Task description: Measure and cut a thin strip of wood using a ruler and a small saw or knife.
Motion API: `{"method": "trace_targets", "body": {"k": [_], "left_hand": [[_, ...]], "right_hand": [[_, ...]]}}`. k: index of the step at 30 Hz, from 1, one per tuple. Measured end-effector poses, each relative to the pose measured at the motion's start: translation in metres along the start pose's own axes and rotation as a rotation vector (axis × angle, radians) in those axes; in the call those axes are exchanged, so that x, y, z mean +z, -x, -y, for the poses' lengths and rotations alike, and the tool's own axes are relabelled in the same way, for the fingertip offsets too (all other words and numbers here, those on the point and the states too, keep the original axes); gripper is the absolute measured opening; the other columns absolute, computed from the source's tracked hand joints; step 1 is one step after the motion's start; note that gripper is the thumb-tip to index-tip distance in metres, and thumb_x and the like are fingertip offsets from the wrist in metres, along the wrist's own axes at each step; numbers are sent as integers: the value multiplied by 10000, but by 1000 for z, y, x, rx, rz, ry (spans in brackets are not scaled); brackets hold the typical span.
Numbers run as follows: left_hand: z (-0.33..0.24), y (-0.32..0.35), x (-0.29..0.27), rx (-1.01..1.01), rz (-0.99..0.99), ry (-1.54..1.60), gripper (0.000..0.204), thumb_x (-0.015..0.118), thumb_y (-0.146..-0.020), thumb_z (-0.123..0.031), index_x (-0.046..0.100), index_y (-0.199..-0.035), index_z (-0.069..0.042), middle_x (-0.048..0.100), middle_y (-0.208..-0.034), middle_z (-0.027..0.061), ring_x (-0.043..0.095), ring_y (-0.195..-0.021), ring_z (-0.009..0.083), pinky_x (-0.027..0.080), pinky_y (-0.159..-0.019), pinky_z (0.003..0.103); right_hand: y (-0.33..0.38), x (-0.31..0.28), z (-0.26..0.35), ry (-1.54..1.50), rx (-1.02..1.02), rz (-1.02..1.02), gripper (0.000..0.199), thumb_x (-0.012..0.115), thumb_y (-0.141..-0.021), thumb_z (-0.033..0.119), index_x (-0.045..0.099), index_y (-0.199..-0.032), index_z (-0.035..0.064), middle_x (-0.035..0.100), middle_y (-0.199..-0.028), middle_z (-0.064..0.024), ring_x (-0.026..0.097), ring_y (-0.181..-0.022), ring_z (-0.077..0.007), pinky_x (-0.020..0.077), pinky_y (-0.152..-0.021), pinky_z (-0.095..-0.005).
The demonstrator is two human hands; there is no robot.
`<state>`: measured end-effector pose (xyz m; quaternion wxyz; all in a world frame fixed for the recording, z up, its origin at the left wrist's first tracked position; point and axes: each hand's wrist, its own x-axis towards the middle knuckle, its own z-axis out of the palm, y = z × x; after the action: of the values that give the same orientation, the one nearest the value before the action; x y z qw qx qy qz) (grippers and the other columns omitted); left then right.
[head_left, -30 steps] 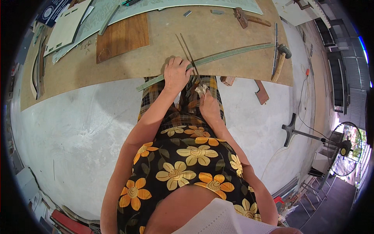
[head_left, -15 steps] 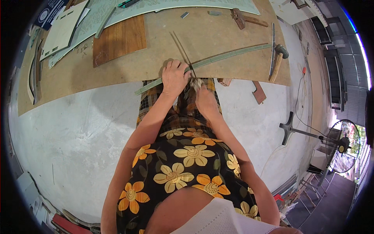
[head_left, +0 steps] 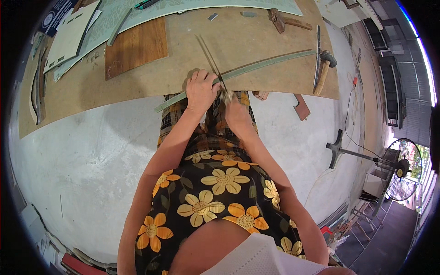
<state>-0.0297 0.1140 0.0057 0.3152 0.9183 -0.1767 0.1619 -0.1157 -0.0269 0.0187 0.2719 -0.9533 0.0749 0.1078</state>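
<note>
My left hand point(head_left: 200, 89) presses down on a long, narrow green strip point(head_left: 270, 62) at the table's front edge, its fingers curled over it. The strip slants across the tabletop, and its left end sticks out past the edge. In my right hand point(head_left: 239, 118), just below the edge, is a thin, long-bladed tool, like a narrow saw point(head_left: 224, 86), with a pale, blurred grip. Its blade crosses the strip right beside my left fingers and points away over the table. Contact between blade and strip is too small to make out.
Two hammers point(head_left: 280, 20) point(head_left: 327, 68) and a thin metal bar point(head_left: 317, 55) lie at the table's right side. A brown wooden board point(head_left: 137, 48) and pale panels point(head_left: 71, 36) lie at left. A standing fan point(head_left: 400, 168) is on the floor to the right.
The whole view has shifted slightly to the left. Both hands keep nearly the same places on the strip and the saw.
</note>
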Motion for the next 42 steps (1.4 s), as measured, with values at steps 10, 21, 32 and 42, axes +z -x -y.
{"method": "trace_targets", "body": {"k": [10,21,32,42], "left_hand": [[-2,0,1,5,4,-12,248,782,-727,-186,662,-932,-119,576,-942,71,578,-946,306,460,-754,436],[0,1,-3,6,9,2,240,780,-736,-197,666,-933,-121,576,-929,67,577,-947,306,453,-753,445],[0,0,-1,0,-3,2,255,785,-720,-201,667,-933,-126,576,-923,60,578,-936,300,464,-750,438],[-3,0,1,7,-6,-21,268,788,-714,-199,663,-940,-126,576,-927,60,583,-944,295,463,-751,434]], "right_hand": [[-3,-16,20,-3,73,-21,270,483,-928,119,527,-1095,-89,642,-789,-340,654,-777,-492,525,-692,-545],[58,-11,-3,74,-1,-58,311,493,-931,131,528,-1114,-118,647,-781,-328,658,-764,-487,535,-708,-542],[23,-8,6,13,72,5,258,475,-948,144,522,-1053,-87,643,-798,-339,649,-805,-497,517,-726,-565],[-24,-11,21,10,64,-30,260,474,-955,170,556,-1034,-64,648,-827,-337,648,-839,-498,503,-765,-583]]}}
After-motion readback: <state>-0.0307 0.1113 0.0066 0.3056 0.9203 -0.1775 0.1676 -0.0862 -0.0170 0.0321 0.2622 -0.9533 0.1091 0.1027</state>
